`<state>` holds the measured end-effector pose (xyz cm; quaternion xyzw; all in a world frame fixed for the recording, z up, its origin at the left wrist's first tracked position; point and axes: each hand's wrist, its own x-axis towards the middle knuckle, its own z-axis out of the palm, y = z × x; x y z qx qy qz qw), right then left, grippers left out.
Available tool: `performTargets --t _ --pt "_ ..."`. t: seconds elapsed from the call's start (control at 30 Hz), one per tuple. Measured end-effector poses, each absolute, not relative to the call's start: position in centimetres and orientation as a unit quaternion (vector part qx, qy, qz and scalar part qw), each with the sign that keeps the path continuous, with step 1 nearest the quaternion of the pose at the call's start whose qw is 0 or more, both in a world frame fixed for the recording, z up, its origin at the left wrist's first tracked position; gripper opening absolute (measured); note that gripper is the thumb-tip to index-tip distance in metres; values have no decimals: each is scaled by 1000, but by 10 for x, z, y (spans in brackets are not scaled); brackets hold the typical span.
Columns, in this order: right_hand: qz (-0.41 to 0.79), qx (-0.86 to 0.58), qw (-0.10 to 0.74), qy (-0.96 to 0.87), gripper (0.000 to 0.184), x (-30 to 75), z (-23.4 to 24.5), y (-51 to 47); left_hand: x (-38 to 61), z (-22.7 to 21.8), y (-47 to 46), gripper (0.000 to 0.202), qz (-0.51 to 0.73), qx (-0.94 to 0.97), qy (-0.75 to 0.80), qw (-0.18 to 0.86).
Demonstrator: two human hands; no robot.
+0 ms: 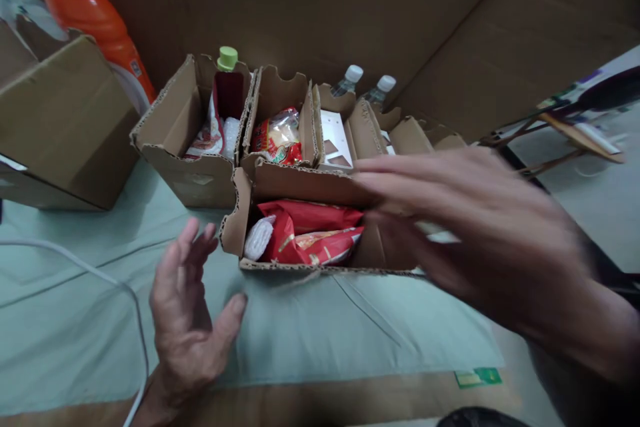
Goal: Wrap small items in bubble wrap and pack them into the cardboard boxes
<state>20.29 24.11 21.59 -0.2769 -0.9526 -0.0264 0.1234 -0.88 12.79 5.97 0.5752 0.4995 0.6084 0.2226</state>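
A cardboard box (280,271) lies in front, open at the top. Inside it are red food packets (310,227) and a small white wrapped bundle (259,238). My left hand (187,320) is open, fingers and thumb apart, just left of this box and above the cloth, holding nothing. Blurred by motion, my right hand (465,207) reaches over the box's right end with fingers stretched out. I see nothing in it, and whether it touches the box cannot be told.
Behind stand several cardboard boxes (207,180) holding packets (280,133) and a white carton (336,137). Two clear bottles (383,90) rise behind them. An orange bottle (100,20) and another box (65,120) stand left. A white cable (120,283) crosses the green cloth (300,333).
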Motion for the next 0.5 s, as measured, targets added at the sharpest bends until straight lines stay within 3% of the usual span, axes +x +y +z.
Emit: performTargets --t 0.13,0.17,0.3,0.4,0.5 --pt "-38 -513 460 -723 34 280 192 166 -26 49 126 83 599 539 521 281" --pt "-30 -554 484 -677 33 292 171 151 -30 44 127 84 589 530 528 304" --pt "170 -606 388 -674 69 296 77 137 -33 29 142 80 539 528 538 375" --pt "238 -581 399 -669 63 273 45 158 -18 26 157 66 507 542 544 392" --pt "243 -582 432 -645 53 264 47 153 4 28 148 63 505 546 549 382"
